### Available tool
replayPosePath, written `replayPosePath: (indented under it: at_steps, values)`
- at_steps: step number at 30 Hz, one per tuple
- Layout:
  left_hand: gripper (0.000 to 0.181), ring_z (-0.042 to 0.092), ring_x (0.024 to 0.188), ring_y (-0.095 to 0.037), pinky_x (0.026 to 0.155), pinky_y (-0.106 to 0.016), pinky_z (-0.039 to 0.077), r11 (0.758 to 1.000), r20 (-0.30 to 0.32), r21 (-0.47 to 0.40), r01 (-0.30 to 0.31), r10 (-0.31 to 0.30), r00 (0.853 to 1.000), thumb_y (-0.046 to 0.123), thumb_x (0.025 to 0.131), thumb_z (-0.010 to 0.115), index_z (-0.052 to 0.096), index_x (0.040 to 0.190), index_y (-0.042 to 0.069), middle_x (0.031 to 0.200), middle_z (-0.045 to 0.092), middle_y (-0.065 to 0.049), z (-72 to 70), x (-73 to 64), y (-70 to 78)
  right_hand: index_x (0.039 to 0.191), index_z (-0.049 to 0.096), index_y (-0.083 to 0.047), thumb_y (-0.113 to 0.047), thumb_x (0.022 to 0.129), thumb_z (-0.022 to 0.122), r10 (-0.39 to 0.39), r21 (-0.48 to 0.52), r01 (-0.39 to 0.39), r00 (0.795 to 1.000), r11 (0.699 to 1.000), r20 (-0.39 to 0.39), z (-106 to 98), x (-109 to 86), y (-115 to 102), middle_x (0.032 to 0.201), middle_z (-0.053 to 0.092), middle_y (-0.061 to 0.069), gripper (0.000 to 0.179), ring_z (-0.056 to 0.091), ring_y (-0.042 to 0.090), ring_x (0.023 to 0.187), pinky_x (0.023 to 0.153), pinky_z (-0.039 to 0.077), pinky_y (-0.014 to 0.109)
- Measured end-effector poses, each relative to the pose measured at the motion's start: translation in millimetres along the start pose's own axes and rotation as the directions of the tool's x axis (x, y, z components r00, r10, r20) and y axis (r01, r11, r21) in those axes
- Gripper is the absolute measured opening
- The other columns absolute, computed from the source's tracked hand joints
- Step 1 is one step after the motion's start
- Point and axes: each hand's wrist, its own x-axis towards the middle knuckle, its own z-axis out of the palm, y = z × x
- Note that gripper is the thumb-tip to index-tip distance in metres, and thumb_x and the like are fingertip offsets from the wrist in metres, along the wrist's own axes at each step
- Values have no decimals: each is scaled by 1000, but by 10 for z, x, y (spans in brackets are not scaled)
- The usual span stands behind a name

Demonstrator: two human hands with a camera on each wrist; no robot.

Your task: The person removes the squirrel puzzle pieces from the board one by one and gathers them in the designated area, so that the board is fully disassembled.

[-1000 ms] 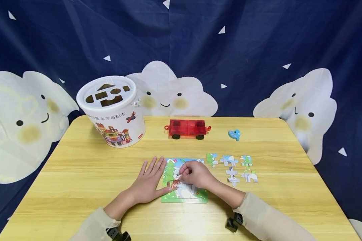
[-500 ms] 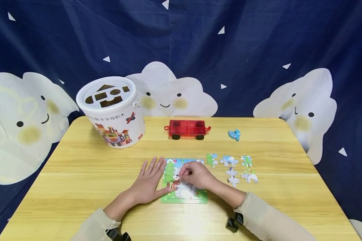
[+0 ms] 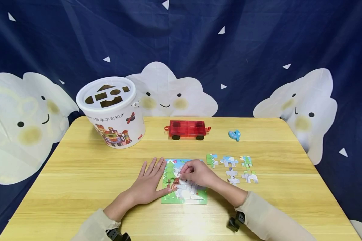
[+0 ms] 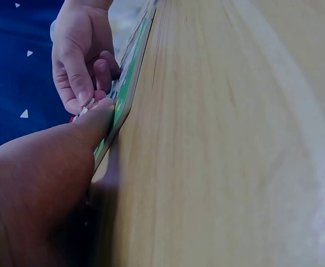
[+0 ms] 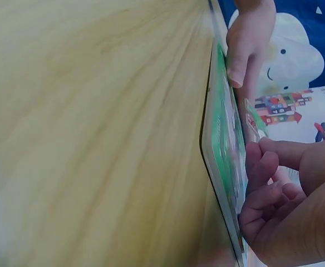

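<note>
the right hand [image 3: 196, 172] is pinching a tilted jigsaw piece [image 5: 254, 118], the puzzle board [image 3: 184, 201] lying below; the left hand [image 3: 149, 184], fingers straight, is touching the board's edge. fitting or removing is unclear; either is likely calling for a steady board.

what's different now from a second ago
The right hand has shifted very slightly to the right, and the piece it pinches, which looked level before, now appears tilted up from the board. Nothing was visibly let go.

Unchanged: the left hand with its thumb on the board, the loose pieces, cart and bucket.
</note>
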Motion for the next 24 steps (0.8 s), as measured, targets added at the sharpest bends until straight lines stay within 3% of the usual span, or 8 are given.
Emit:
replayPosePath:
  at_steps: [5,11,18,24]
  values:
    - [100,-3,157,-33,121,-54,-11,1000,-12,-15,-7,7,1000,70,96,49,10,164,6,171,3,-10,-1,-5,7,90,73,-7,-11,93,74,0,-8,0,1000,1000,-13,-79,-50,0,75,66,4,6,55,14,58,52,46,26]
    - [100,-2,156,-39,121,-59,-8,999,28,-39,-6,7,1000,63,97,55,12,163,2,170,5,-16,-94,-2,70,91,73,-7,-9,95,72,-17,-31,16,999,999,-36,-230,-153,33,79,66,6,5,52,13,63,56,44,25]
    - [99,-5,156,-38,121,-61,-5,1000,102,22,11,-13,995,63,99,52,6,163,3,170,1,-15,-179,14,119,93,73,-7,-9,96,71,0,-17,-1,999,1000,-44,-403,-282,134,81,68,10,4,53,17,62,55,44,26]
    - [99,-4,155,-38,121,-61,-5,1000,94,18,13,-15,995,62,99,52,7,163,2,170,2,-16,-185,0,118,95,72,-5,-10,95,71,7,-21,-8,998,1000,-57,-595,-413,204,81,68,12,5,55,21,61,53,44,26]
